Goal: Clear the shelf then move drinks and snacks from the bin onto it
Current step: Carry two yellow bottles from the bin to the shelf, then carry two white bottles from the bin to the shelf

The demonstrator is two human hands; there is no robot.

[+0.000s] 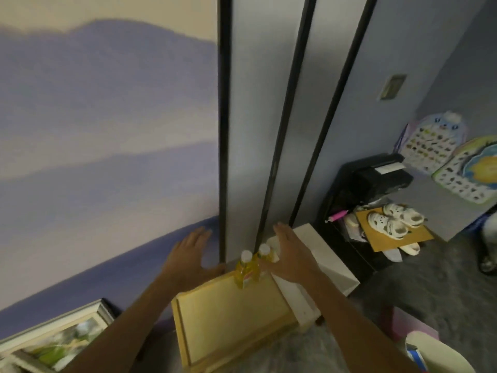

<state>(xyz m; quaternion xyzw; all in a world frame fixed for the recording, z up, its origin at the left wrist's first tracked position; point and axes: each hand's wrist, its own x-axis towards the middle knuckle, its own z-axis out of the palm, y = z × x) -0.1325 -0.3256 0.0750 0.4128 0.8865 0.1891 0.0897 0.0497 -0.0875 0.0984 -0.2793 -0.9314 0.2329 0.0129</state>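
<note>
A low pale wooden shelf (231,316) stands against the wall at the bottom centre. Two yellow drink bottles (248,267) with white caps stand together at its far edge. My left hand (188,254) hovers left of the bottles, fingers spread, holding nothing. My right hand (291,251) is stretched out flat just right of the bottles, close to them, also holding nothing. A white bin (443,354) shows partly at the bottom right corner.
A white box (322,259) lies beside the shelf on the right. A black rack (357,200) holds white shoes (390,222) on brown card. A framed picture (53,343) leans at the bottom left. Tall dark-edged panels (269,130) rise behind the shelf.
</note>
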